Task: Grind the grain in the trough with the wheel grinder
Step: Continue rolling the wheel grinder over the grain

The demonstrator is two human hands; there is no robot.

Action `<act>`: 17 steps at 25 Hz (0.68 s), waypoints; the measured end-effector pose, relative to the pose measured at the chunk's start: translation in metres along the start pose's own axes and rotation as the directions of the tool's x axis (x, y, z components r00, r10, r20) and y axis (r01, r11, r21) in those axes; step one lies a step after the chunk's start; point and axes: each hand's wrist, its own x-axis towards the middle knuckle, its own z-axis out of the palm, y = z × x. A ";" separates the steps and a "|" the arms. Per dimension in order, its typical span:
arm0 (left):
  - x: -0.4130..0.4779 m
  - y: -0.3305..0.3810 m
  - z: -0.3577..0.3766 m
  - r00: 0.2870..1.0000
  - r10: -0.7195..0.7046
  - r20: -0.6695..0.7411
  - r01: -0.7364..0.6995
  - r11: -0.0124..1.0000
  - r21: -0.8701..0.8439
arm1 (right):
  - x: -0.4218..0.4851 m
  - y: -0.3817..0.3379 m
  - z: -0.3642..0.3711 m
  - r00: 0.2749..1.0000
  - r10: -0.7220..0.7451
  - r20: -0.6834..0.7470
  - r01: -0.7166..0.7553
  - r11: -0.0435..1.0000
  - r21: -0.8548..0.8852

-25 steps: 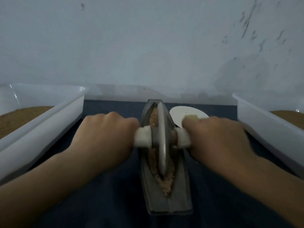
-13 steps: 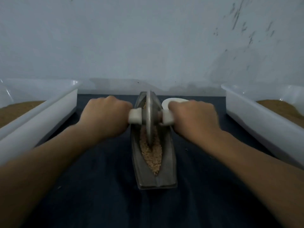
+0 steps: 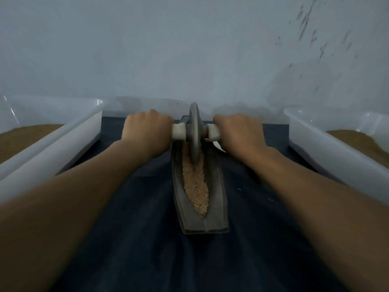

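Hands around round metal wheel grinder

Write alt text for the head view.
Left hand and right hand grip the white handles of a grey metal wheel grinder at the far end of a grey boat-shaped trough of tan grain.

Both hands grip wheel grinder in trough.

From where I stand, no lettering, label, brand or number can be read on the trough, the wheel grinder or the wall.
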 end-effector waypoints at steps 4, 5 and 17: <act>-0.025 -0.018 0.003 0.973 0.198 -0.122 -0.193 0.980 0.054 | -0.030 0.005 -0.002 0.991 -0.097 -0.088 0.089 0.992 -0.091; -0.045 -0.021 0.005 0.953 0.236 -0.191 -0.227 0.971 0.069 | -0.051 0.006 -0.001 0.975 -0.129 -0.182 0.115 0.990 -0.084; -0.049 -0.017 0.003 0.937 0.253 -0.239 -0.224 0.964 0.144 | -0.063 0.004 0.004 0.962 -0.089 -0.256 0.075 0.995 -0.063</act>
